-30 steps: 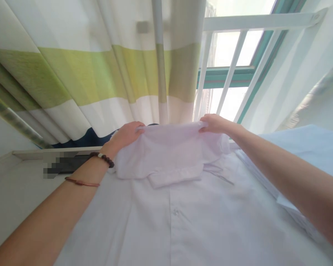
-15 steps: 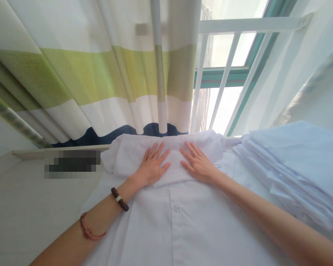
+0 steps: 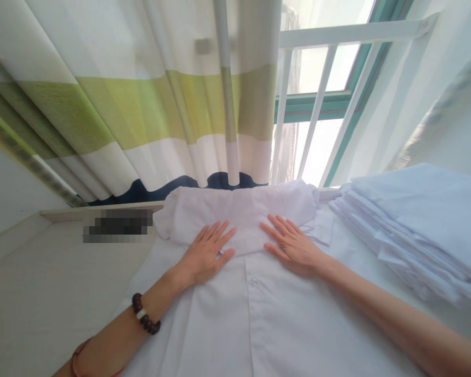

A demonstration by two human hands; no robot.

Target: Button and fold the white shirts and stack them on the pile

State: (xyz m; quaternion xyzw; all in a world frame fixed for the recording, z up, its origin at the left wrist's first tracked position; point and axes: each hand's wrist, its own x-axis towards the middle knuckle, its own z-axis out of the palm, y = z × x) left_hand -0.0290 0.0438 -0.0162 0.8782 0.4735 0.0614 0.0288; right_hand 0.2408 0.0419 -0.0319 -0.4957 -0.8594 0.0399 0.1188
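A white button-up shirt [image 3: 220, 319] lies spread in front of me, its far end folded over into a wide band against the back edge. My left hand [image 3: 204, 255] rests flat on the left part of that fold, fingers spread. On the right part lies my right hand [image 3: 292, 246], palm down with fingers apart. Neither hand grips the cloth. A small button [image 3: 253, 281] shows on the placket below the fold. The shirt's near end runs out of view at the bottom.
A stack of folded white garments [image 3: 424, 230] sits to the right. Behind are a striped curtain [image 3: 141, 110] and white window bars [image 3: 317, 112]. A blurred-out dark item [image 3: 120, 226] lies at the left on the pale surface [image 3: 63, 293].
Both hands have slid back toward me over the fold, with the left also shifting left and the right slightly right. The view has turned a little.
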